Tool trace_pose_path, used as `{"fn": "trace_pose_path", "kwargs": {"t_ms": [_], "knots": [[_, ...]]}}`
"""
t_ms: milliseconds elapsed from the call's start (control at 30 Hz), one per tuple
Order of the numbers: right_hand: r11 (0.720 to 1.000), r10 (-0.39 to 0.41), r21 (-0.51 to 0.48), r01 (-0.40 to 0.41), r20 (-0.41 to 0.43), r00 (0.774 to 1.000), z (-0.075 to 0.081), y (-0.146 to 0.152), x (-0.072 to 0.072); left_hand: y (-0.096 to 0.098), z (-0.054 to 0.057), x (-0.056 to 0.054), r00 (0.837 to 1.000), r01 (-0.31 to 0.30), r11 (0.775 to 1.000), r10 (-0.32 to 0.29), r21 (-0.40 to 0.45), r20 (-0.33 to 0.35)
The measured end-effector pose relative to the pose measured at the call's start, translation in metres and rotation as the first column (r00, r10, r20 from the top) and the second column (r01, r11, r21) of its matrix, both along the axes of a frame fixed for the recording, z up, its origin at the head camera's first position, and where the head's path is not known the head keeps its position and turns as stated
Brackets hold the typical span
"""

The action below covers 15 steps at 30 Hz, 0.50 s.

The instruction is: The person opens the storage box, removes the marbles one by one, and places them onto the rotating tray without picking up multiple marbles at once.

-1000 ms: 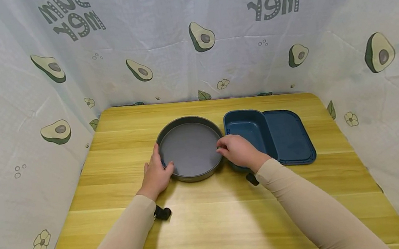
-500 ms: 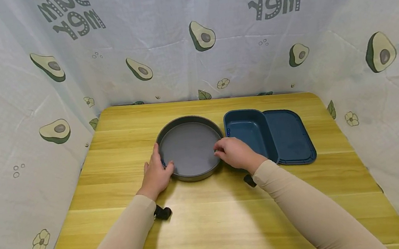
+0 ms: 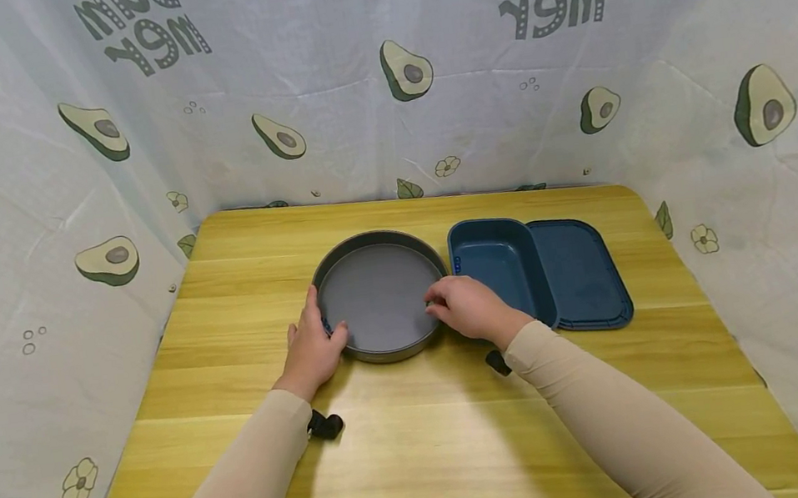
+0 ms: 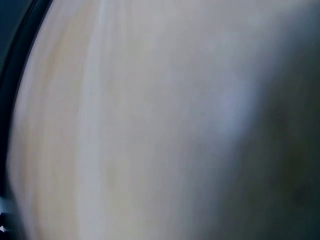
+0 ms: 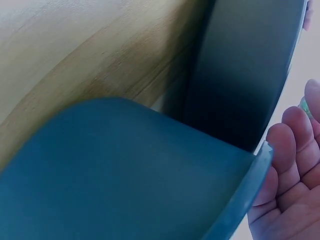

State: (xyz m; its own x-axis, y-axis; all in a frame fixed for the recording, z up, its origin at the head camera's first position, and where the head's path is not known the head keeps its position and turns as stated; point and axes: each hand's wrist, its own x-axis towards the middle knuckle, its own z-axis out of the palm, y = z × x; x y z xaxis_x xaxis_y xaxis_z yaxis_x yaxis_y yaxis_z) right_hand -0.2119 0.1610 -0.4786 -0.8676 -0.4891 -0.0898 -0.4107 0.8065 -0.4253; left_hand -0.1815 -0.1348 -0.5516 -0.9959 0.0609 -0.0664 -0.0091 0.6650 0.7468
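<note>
A round grey cake pan (image 3: 382, 289) sits on the table. At its left side my left hand (image 3: 310, 351) rests against the rim, index finger straight along the outside and thumb reaching over the edge. Small blue pieces (image 3: 327, 326) show inside the pan between them. My right hand (image 3: 470, 304) is over the pan's right rim, its fingertips pinching a small greenish piece (image 5: 303, 106), mostly hidden. Beneath that hand is a deep blue box (image 3: 502, 256), with small blue pieces (image 3: 457, 264) at its left wall. In the right wrist view, my fingers lie beside the box's rim.
A flat dark-blue lid (image 3: 584, 275) lies against the box's right side. The wooden table (image 3: 408, 433) backs onto a white curtain (image 3: 326, 40) printed with avocados. The left wrist view is mostly blurred, with a dark curved edge (image 4: 20, 75) at its left.
My right hand has moved slightly left, farther over the pan's right rim, then nearly stopped. My left hand and the pan have stayed in place.
</note>
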Motion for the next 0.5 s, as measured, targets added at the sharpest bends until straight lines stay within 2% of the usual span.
{"fn": "trace_pose_path", "kwargs": {"t_ms": [500], "knots": [[1.000,0.018,0.019,-0.018,0.003,1.000,0.0016,-0.0033,0.0000,0.0004,-0.0003,-0.0003,1.000,-0.002,1.000,0.002,-0.017,-0.003]]}}
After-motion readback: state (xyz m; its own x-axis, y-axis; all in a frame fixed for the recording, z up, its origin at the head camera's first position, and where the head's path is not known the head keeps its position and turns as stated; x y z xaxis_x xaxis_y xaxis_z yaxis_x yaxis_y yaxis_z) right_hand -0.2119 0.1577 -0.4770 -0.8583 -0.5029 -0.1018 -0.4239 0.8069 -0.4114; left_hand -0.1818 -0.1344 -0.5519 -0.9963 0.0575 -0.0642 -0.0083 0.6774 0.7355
